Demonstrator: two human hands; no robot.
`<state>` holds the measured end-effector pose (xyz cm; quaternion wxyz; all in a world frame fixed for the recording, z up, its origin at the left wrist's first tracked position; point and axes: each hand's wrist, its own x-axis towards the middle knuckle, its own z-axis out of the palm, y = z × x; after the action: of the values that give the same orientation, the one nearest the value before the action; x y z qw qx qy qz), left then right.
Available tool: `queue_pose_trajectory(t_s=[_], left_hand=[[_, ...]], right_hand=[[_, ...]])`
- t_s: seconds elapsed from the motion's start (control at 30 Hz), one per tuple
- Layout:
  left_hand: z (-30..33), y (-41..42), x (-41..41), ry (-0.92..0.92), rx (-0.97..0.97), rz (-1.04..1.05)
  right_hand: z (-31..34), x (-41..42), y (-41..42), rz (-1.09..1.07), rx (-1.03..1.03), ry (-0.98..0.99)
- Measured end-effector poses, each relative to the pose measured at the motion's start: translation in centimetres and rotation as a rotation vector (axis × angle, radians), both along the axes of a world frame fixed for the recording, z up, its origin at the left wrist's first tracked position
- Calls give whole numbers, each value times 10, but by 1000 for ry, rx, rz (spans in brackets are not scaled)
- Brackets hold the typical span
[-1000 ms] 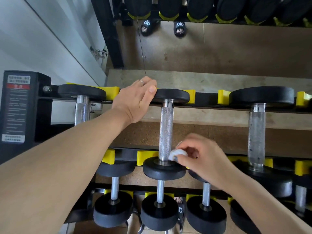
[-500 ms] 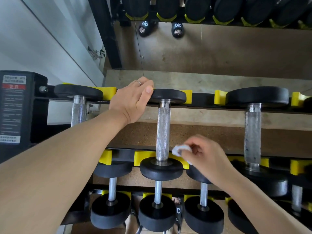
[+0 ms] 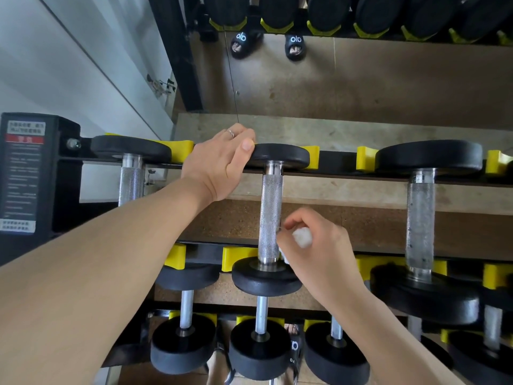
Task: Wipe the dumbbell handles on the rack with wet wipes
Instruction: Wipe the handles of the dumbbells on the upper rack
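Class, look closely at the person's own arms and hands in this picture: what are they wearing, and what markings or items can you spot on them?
Both forearms are bare, with no sleeves in view, and neither hand is gloved. The left hand wears a thin silver-coloured ring on one finger. The right hand shows no ring, watch or bracelet. No wristbands or markings are visible on either arm.

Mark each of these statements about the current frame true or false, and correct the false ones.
1. The right hand holds a white wet wipe beside the middle dumbbell's handle. True.
2. The left hand grips that handle. False: it rests on the dumbbell's far weight plate.
3. The left hand wears a ring. True.
4. The cradles on the rack are red. False: they are yellow.
5. The middle dumbbell is lifted off the rack. False: it lies in its cradles.
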<state>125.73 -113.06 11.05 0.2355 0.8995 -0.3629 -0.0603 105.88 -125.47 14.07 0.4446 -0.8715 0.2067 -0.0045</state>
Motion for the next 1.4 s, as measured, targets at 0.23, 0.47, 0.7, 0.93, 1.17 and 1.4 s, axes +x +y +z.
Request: queue_pose_trajectory(t_s=[0.23, 0.47, 0.7, 0.93, 1.17, 1.4], left_hand=[[-1, 0, 0, -10, -1, 11], [-1, 0, -1, 0, 13, 15], [0, 0, -1, 0, 14, 12], [1, 1, -1, 0, 12, 6], [1, 1, -1, -7, 18, 10], [4, 3, -5, 94, -16, -6]], right_hand=[[-3, 4, 4, -10, -175, -76], [-1, 14, 6, 11, -414, -94], [-7, 14, 5, -10, -318, -7], [-5, 7, -22, -401, 110, 172], [-2, 3, -32, -572, 361, 176], [-3, 1, -27, -269, 255, 234]])
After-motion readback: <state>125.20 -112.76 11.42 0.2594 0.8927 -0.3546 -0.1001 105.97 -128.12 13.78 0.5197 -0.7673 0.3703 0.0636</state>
